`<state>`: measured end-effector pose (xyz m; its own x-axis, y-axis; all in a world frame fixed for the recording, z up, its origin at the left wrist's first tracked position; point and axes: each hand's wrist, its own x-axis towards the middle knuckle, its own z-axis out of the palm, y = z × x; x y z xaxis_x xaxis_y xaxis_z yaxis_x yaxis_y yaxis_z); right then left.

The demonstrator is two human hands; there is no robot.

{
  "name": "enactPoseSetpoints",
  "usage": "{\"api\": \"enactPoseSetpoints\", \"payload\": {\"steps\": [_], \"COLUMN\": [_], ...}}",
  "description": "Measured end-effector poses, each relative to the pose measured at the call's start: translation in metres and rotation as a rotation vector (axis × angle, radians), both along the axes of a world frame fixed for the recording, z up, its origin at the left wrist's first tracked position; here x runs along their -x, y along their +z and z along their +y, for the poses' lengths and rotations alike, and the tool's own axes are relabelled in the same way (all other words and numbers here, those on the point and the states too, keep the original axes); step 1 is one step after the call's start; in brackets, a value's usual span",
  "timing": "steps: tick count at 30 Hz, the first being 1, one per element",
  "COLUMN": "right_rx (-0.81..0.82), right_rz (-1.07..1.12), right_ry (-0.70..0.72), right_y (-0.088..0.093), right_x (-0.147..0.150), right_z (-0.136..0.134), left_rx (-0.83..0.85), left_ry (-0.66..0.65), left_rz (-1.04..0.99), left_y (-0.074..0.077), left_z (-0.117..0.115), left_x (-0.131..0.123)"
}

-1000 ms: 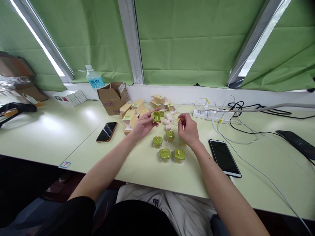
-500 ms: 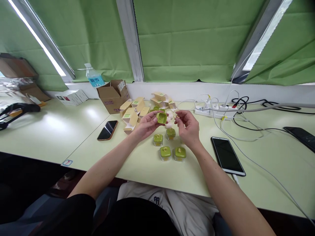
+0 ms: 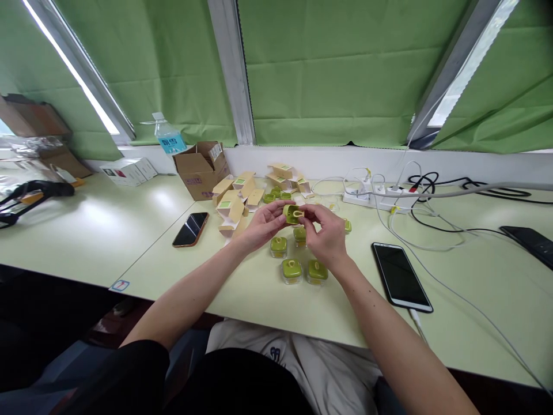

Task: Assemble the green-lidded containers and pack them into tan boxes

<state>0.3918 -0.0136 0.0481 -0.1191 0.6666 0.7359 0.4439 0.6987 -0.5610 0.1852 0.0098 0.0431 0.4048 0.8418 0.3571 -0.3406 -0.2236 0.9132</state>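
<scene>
My left hand grips a small square green lid, its hollow side turned toward me. Between the fingertips of my right hand is a pale yellow ring-shaped piece, held right up against the lid. Below my hands stand several small clear jars with green lids, among them a front left jar, a front right jar and one behind them. My right hand partly covers another jar. More green lids lie beyond my hands.
Opened small cartons lie behind my left hand, beside a brown cardboard box and a water bottle. One phone is at left, another at right with a cable. A power strip with tangled cords runs along the back.
My hands have come together. The right hand has brought the ring-shaped piece leftward to the green lid, which has shifted slightly right and down in my left hand.
</scene>
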Motion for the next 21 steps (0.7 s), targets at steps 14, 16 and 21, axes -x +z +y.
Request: {"api": "enactPoseSetpoints", "payload": {"steps": [14, 16, 21], "right_rx": [-0.480, -0.497, -0.500], "right_rz": [-0.265, -0.250, -0.181], "right_ry": [-0.226, -0.184, -0.085], "right_y": [-0.009, -0.008, -0.010], "right_x": [-0.001, -0.003, -0.005], "right_z": [0.011, 0.013, 0.017], "left_rx": [-0.057, -0.064, -0.052], "left_ry": [0.040, 0.056, 0.046], "left_rz": [0.006, 0.003, 0.003], "left_y": [-0.011, -0.012, -0.011], "left_z": [0.006, 0.007, 0.007], "left_x": [-0.003, -0.003, -0.002]}}
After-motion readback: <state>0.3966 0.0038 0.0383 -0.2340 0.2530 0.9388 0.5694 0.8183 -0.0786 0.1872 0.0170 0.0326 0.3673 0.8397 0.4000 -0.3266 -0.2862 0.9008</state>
